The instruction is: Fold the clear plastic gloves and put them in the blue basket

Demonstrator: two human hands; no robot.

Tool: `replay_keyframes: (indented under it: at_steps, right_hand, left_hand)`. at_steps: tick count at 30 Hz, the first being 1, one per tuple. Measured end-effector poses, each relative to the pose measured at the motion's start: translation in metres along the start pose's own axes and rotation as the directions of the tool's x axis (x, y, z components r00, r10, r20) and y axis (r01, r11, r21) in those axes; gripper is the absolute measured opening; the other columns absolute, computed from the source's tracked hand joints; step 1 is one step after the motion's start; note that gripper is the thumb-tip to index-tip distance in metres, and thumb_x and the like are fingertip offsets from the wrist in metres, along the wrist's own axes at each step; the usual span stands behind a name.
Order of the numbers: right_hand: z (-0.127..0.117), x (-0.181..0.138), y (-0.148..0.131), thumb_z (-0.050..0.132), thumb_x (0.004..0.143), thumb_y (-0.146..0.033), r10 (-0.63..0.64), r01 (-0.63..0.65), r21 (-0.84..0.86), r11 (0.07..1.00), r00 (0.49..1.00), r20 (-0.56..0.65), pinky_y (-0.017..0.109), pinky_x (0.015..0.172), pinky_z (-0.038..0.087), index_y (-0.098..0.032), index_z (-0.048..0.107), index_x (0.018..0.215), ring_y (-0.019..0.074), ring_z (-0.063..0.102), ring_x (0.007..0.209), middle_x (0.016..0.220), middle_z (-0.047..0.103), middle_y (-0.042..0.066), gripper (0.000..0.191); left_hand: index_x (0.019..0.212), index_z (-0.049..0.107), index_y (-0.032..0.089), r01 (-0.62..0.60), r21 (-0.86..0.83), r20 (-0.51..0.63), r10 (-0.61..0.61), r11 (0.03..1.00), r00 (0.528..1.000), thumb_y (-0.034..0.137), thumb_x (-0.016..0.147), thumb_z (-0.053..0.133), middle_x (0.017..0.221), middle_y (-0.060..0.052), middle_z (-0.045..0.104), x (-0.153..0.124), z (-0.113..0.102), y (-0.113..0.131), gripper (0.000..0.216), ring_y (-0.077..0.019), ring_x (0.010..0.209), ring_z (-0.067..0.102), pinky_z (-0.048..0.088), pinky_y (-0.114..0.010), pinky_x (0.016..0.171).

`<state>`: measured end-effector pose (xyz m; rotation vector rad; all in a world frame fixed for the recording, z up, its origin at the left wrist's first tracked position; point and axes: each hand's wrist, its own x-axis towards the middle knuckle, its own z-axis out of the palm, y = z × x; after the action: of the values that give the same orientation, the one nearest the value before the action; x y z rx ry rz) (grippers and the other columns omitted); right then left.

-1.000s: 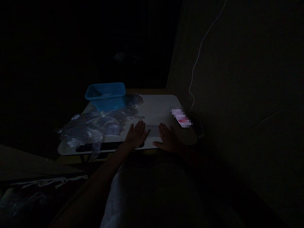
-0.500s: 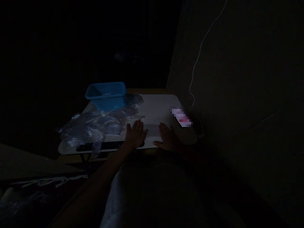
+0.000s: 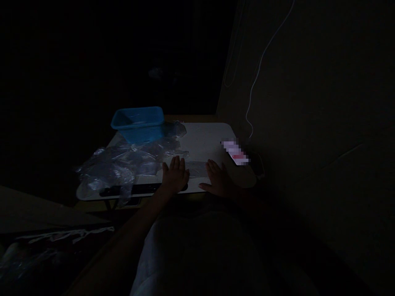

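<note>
Just below centre, I've left hand (image 3: 175, 176) and right hand (image 3: 218, 180) spread, a flat, clear plastic sheet (image 3: 197, 169) between them on the white, round-cornered surface (image 3: 206, 139): smoothing, I'd judge; next needs light, even pressure.

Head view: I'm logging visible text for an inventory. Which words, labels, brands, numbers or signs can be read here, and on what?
None can be read.
Lit screen on the table: pixelated, unreadable.
Blue tub: no lettering visible.
Clear plastic pile: too dark to make out any print.
</note>
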<state>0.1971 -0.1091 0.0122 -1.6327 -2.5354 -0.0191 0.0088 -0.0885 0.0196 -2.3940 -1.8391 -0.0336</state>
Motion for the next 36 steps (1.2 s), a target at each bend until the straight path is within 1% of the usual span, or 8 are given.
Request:
replay_keyframes:
  at_steps: [7,15,20,26,30,36]
  right_hand:
    - [0.0010,0.0000,0.0004,0.034,0.079,-0.065,-0.012,0.012,-0.007,1.000,1.000,-0.015,0.056,0.104,0.013,-0.003,0.029,0.135,0.0305,0.018,0.134,0.143,0.024,0.022,0.084]
    - [0.0006,-0.0004,0.0002,0.034,0.079,-0.064,-0.010,0.010,-0.013,1.000,1.000,-0.009,0.055,0.104,0.014,-0.004,0.030,0.135,0.0306,0.018,0.134,0.143,0.024,0.022,0.082]
    - [-0.0003,-0.0005,-0.0003,0.035,0.079,-0.064,-0.007,0.007,-0.020,1.000,1.000,-0.013,0.056,0.104,0.014,-0.004,0.030,0.135,0.0307,0.018,0.133,0.143,0.023,0.023,0.082]
    - [-0.0011,-0.0007,-0.0005,0.035,0.080,-0.062,-0.011,0.011,-0.021,1.000,1.000,-0.006,0.055,0.104,0.013,-0.003,0.029,0.135,0.0303,0.018,0.134,0.143,0.023,0.023,0.081]
    - [-0.0018,-0.0007,-0.0009,0.035,0.079,-0.063,-0.007,0.007,-0.018,1.000,1.000,-0.004,0.055,0.104,0.014,-0.003,0.029,0.135,0.0304,0.017,0.134,0.143,0.023,0.022,0.082]
    - [-0.0050,-0.0016,-0.0024,0.034,0.080,-0.063,-0.004,0.004,-0.010,1.000,1.000,0.008,0.055,0.104,0.015,-0.002,0.029,0.135,0.0299,0.018,0.134,0.143,0.023,0.022,0.082]
  left_hand:
    - [0.137,0.025,0.006,0.003,-0.005,0.010,-0.003,1.000,1.000,0.036,0.089,0.019,0.144,-0.020,0.021,0.0000,0.0003,-0.0005,0.056,-0.0306,0.134,0.017,0.019,-0.058,0.100]
    - [0.137,0.026,0.007,0.019,-0.013,-0.004,-0.019,1.000,1.000,0.036,0.089,0.021,0.143,-0.021,0.023,-0.0010,-0.0014,0.0006,0.056,-0.0316,0.133,0.019,0.020,-0.059,0.099]
    - [0.137,0.026,0.009,0.029,-0.030,0.009,-0.029,0.999,1.000,0.037,0.089,0.021,0.144,-0.020,0.022,-0.0015,-0.0021,-0.0002,0.056,-0.0316,0.133,0.018,0.019,-0.060,0.099]
    - [0.137,0.028,0.012,0.039,-0.039,-0.021,-0.040,0.998,0.999,0.038,0.088,0.022,0.144,-0.020,0.023,-0.0018,-0.0005,-0.0011,0.055,-0.0325,0.133,0.019,0.019,-0.060,0.098]
    - [0.137,0.027,0.012,0.044,-0.042,-0.005,-0.044,0.998,0.999,0.038,0.088,0.022,0.144,-0.020,0.022,-0.0012,0.0000,-0.0013,0.056,-0.0327,0.133,0.018,0.019,-0.061,0.098]
    - [0.138,0.027,0.013,0.063,-0.044,-0.011,-0.063,0.997,0.998,0.039,0.088,0.021,0.144,-0.018,0.023,-0.0013,0.0002,-0.0007,0.056,-0.0326,0.133,0.018,0.017,-0.061,0.099]
